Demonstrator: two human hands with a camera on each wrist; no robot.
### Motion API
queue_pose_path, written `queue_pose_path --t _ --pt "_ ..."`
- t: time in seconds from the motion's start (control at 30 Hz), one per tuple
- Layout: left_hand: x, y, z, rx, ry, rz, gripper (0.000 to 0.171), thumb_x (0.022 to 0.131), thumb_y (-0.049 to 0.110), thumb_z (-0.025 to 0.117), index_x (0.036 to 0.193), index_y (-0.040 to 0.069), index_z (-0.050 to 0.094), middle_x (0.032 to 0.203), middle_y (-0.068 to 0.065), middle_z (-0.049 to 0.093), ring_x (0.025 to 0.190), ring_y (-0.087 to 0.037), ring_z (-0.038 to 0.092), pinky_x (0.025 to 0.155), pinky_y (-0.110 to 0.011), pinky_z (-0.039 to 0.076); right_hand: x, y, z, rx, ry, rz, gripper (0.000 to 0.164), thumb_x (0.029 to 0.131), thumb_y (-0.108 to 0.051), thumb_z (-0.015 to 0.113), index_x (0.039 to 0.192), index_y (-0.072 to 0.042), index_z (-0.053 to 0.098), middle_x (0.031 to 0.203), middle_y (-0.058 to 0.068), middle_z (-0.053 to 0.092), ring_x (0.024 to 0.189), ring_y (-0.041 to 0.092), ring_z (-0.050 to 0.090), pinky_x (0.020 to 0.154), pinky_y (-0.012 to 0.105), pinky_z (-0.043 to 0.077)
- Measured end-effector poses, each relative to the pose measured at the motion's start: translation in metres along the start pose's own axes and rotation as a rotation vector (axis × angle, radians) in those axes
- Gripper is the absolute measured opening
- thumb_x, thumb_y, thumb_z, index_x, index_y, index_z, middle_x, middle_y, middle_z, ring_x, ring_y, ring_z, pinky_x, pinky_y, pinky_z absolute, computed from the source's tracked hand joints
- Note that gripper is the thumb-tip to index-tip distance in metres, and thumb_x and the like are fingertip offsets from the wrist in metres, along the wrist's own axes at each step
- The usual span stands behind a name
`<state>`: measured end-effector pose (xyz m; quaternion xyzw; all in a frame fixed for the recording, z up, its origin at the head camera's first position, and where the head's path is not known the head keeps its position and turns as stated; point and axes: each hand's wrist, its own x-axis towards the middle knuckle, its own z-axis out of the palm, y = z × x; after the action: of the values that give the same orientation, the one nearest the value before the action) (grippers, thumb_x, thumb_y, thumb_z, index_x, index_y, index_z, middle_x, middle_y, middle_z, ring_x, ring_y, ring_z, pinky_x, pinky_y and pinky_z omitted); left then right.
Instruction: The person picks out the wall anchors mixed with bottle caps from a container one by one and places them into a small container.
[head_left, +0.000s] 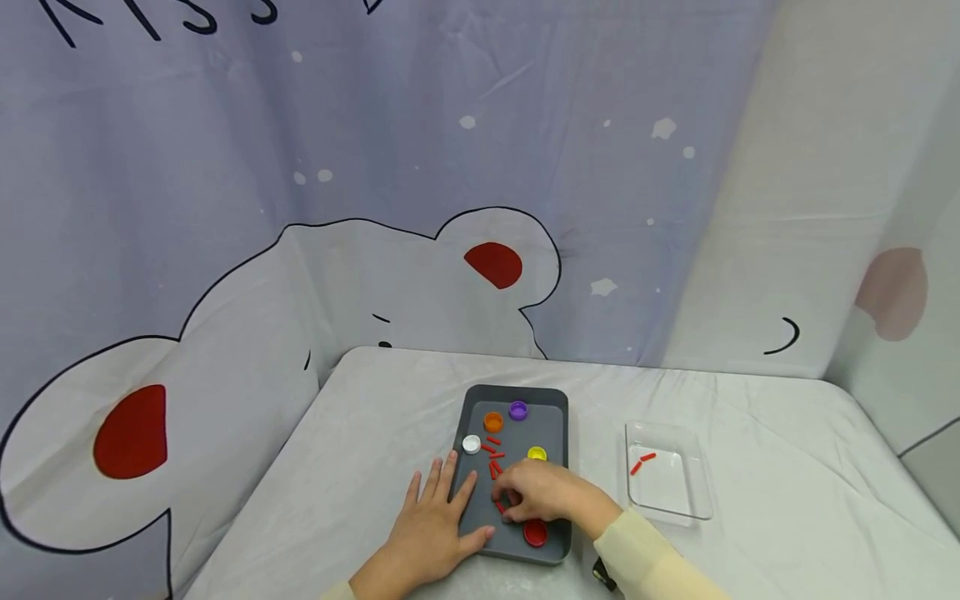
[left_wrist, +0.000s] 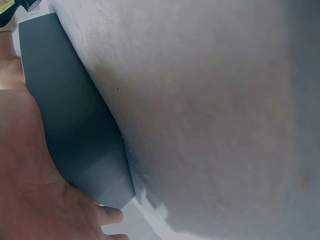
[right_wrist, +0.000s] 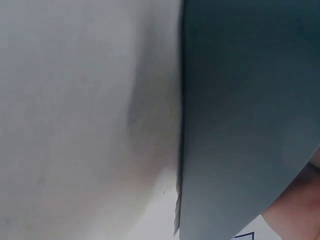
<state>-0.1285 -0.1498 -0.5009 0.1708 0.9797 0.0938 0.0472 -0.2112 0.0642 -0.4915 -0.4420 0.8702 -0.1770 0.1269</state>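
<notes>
I'm watching two hands over a gray tray (head_left: 549, 425).
The left hand (head_left: 427, 533) is resting on its left edge, fingers lying apart; red sticks (head_left: 497, 456) are lying in the tray; the right hand (head_left: 538, 490) is leaning over one stick, fingers bent, and I cannot tell whether they're clamping it; a clear box (head_left: 666, 489) is holding two more.

Noted lilac curtain (head_left: 405, 142) behind wrinkled white cloth (head_left: 337, 467) with rounded far corners. On curtain, observed white bear (head_left: 232, 333) outlined in black, with red inner ears (head_left: 495, 263); also pale stars (head_left: 663, 127), dots (head_left: 324, 176). Saw black lettering (head_left: 201, 20) cut off at upper left, faded red patch (head_left: 896, 292) far right
</notes>
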Motion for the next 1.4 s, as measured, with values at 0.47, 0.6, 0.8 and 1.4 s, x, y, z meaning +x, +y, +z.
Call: queue_pose_path --t 0.47,0.6,0.8,1.4 --pt "0.0 0.0 0.0 -0.009 -0.017 -0.007 0.086 0.094 0.075 0.041 0.155 0.015 0.043 0.168 -0.02 0.015 0.153 -0.044 0.015 0.116 -0.067 0.015 -0.006 0.001 0.0 -0.005 0.073 0.021 0.016 0.086 -0.024 0.078 0.099 -0.017 0.073 0.069 -0.015 0.05 0.06 -0.001 0.046 0.057 0.018 0.04" --pt "0.0 0.0 0.0 -0.009 -0.012 -0.003 0.087 0.094 0.076 0.041 0.155 0.014 0.044 0.167 -0.02 0.016 0.152 -0.044 0.016 0.116 -0.068 0.015 -0.013 0.003 -0.004 0.02 0.145 0.018 0.017 0.086 -0.024 0.077 0.101 -0.018 0.074 0.07 -0.014 0.051 0.063 -0.001 0.045 0.057 0.018 0.039" --pt "0.0 0.001 -0.001 -0.006 -0.021 -0.011 0.087 0.094 0.076 0.041 0.155 0.015 0.044 0.168 -0.02 0.015 0.153 -0.044 0.016 0.116 -0.068 0.015 -0.028 0.01 -0.012 0.084 0.252 -0.001 0.015 0.086 -0.021 0.076 0.1 -0.019 0.074 0.072 -0.013 0.054 0.066 0.0 0.047 0.062 0.018 0.041" --pt "0.0 0.002 -0.001 -0.027 -0.019 -0.013 0.086 0.093 0.075 0.043 0.155 0.014 0.044 0.168 -0.02 0.015 0.153 -0.045 0.015 0.117 -0.068 0.013 -0.083 0.036 -0.03 0.274 0.518 0.048 0.018 0.085 -0.01 0.078 0.101 -0.014 0.073 0.069 -0.017 0.052 0.064 -0.002 0.05 0.06 0.022 0.046"
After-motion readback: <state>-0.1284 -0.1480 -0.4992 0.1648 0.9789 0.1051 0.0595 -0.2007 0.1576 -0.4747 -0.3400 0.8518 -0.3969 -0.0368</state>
